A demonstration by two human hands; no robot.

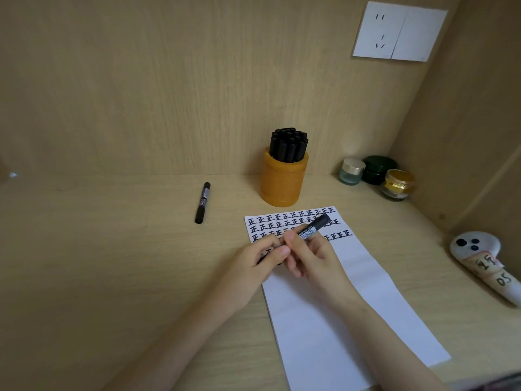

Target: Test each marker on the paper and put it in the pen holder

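One view, head camera: looks down on a wooden surface [112, 263].
step in hand: both hands on one marker [314, 227] above the paper [352, 300]. I judge a cap is being pulled off or pushed back on at its near end, but cannot tell which.
marker position: tilted, far end up and to the right over the written rows, near end hidden inside the left hand [263, 258].
right hand [310, 258]: fingers [291, 237] curled round the barrel at the label, grasping it.
left hand: fingers [279, 252] pinched round the near end of the same marker. A dark sliver shows below the palm; cap or tip is unclear.
paper: long white strip running from far left to near right. Several rows of black test characters [282, 222] at the far end, the rest blank.
pen holder [283, 183]: orange, upright, just beyond the paper's far edge, packed with black markers [289, 143].
spare marker [203, 203]: capped, lying on the surface left of the holder, well apart from the hands; probably untested.
next move calls for: if uncapping, tip down onto blank paper near the last row. If recapping, a lift to the holder and a careful drop into a gap among the packed markers.
far right: small jars [379, 170] in the corner; white object with black dots [476, 249] at the right edge.
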